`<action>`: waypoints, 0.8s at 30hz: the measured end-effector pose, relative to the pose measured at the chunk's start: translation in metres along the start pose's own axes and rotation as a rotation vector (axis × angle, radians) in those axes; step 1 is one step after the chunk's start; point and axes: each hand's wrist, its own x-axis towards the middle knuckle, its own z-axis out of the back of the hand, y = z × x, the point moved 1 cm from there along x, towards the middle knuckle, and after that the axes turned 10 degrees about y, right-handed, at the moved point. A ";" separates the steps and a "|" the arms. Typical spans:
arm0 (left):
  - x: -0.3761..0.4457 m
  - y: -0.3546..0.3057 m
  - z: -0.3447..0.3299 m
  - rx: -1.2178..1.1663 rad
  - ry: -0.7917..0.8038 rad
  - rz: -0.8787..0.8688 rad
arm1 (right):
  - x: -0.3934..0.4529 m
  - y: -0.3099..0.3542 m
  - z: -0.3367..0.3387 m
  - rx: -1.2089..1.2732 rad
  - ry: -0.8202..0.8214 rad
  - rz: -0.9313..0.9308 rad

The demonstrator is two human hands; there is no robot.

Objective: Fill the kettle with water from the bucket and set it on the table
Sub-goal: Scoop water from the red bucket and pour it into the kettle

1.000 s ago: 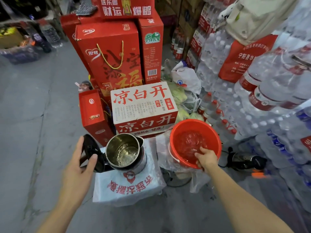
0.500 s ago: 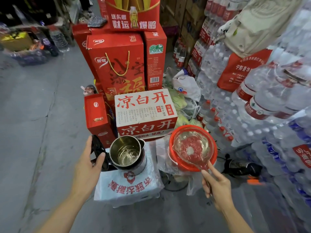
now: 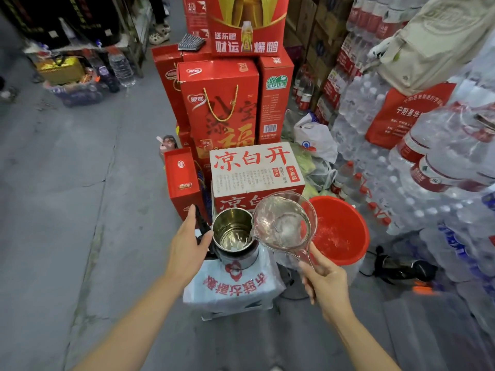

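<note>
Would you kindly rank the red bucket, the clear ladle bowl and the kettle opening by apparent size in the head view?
1. Red bucket, clearly largest.
2. Clear ladle bowl, though it sits nearer the camera.
3. Kettle opening, slightly smaller; close call.

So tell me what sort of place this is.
Most likely a small shop's stockroom or a wholesale drinks store. Shrink-wrapped packs of bottled water are stacked high on the right, red gift boxes and a drinks carton are piled on the bare concrete floor.
</note>
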 end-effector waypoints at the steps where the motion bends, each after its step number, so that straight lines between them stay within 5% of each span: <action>1: 0.001 0.002 0.000 0.012 0.007 -0.003 | 0.003 -0.001 -0.007 -0.032 -0.013 0.010; 24: 0.005 0.017 0.007 0.069 0.039 -0.095 | 0.028 0.014 -0.052 -0.754 -0.230 0.230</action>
